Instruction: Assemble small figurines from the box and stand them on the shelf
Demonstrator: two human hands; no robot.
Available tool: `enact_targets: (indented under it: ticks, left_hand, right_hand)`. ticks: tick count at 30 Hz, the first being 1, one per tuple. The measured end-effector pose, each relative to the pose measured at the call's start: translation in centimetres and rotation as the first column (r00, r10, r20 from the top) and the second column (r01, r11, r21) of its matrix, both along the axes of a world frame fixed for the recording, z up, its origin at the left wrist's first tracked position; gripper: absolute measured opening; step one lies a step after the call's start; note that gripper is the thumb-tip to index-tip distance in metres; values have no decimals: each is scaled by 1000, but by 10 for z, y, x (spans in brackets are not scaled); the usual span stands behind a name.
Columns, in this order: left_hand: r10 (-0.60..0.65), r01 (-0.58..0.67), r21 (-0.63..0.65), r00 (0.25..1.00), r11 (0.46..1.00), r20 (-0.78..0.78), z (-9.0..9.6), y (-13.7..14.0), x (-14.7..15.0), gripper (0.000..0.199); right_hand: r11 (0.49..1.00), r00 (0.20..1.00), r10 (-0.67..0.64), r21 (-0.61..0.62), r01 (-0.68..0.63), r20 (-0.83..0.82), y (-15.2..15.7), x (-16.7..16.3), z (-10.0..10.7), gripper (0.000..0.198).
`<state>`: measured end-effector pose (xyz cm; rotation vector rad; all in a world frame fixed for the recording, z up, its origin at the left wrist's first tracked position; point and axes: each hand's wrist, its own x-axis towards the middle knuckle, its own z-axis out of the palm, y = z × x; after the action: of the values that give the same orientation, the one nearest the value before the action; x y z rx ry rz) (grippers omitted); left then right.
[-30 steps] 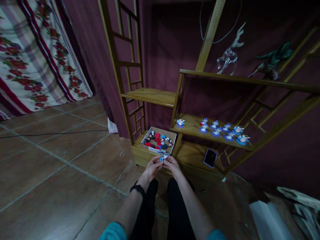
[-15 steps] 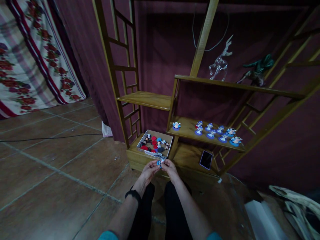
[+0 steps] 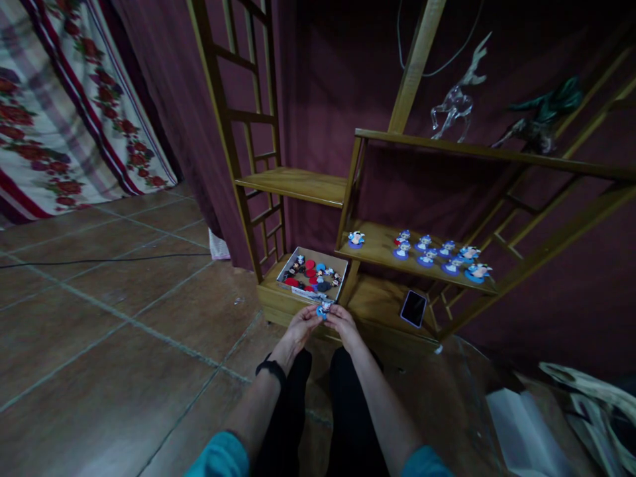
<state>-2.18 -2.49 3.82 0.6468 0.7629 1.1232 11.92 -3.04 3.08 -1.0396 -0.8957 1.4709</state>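
Note:
Between my two hands is a small figurine point(image 3: 323, 309) with a blue base, held just in front of the cardboard box. My left hand point(image 3: 304, 324) grips it from the left, fingers closed at its base. From the right, my right hand point(image 3: 342, 320) pinches the same figurine. The shallow box point(image 3: 342, 265) stands on the low shelf and holds several dark-haired figurines and red, blue and dark round bases. On the shelf above to the right, several figurines point(image 3: 428, 257) stand in rows on purple and blue bases, and a single figurine point(image 3: 356, 239) stands apart at the left end.
A phone or tablet point(image 3: 413, 309) lies on the lower shelf. A clear deer ornament point(image 3: 456, 103) and a dark green statue point(image 3: 544, 116) stand on the top shelf. Wooden posts point(image 3: 216, 132) frame the unit. A white box point(image 3: 521, 424) sits on the floor at right.
The camera view has shifted, so the shelf sits slightly higher and further right in the picture. Both hands still hold the figurine, which is now a little higher in view and seems turned slightly.

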Motion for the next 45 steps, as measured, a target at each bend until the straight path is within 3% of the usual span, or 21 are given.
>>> enact_targets:
  ticks: [9, 19, 26, 31, 34, 38, 42, 45]
  left_hand:
    - [-10, 10, 15, 999, 1000, -36, -3, 3, 1, 45]
    - [-60, 60, 10, 997, 998, -52, -2, 3, 1, 45]
    - [-133, 128, -53, 987, 990, -93, 1, 3, -1, 44]
    - [-88, 76, -119, 991, 990, -101, 7, 3, -6, 38]
    - [-52, 39, -137, 994, 990, -95, 9, 3, -9, 38]
    - [-64, 50, -129, 992, 990, -104, 9, 5, -12, 40]
    - [-71, 55, -124, 989, 991, -130, 8, 7, -14, 42]
    - [-74, 55, -126, 985, 991, -153, 11, 7, -14, 44]
  right_hand:
    - [999, 998, -34, -4, 34, 54, 1, -2, 3, 40]
    - [962, 965, -172, 246, 121, 198, 4, -7, -5, 30]
    - [942, 926, -225, 312, 126, 304, 0, -3, -5, 26]
    - [922, 891, -310, 333, 198, 330, -7, 7, 0, 27]
    - [920, 891, -314, 336, 201, 328, -9, 21, 20, 28]
    - [869, 863, -363, 461, 178, 351, 3, 56, 82, 28]
    - [780, 823, -488, 569, 262, 290, 40, 96, 155, 29]
    - [760, 794, -508, 607, 231, 333, 80, 114, 189, 27]
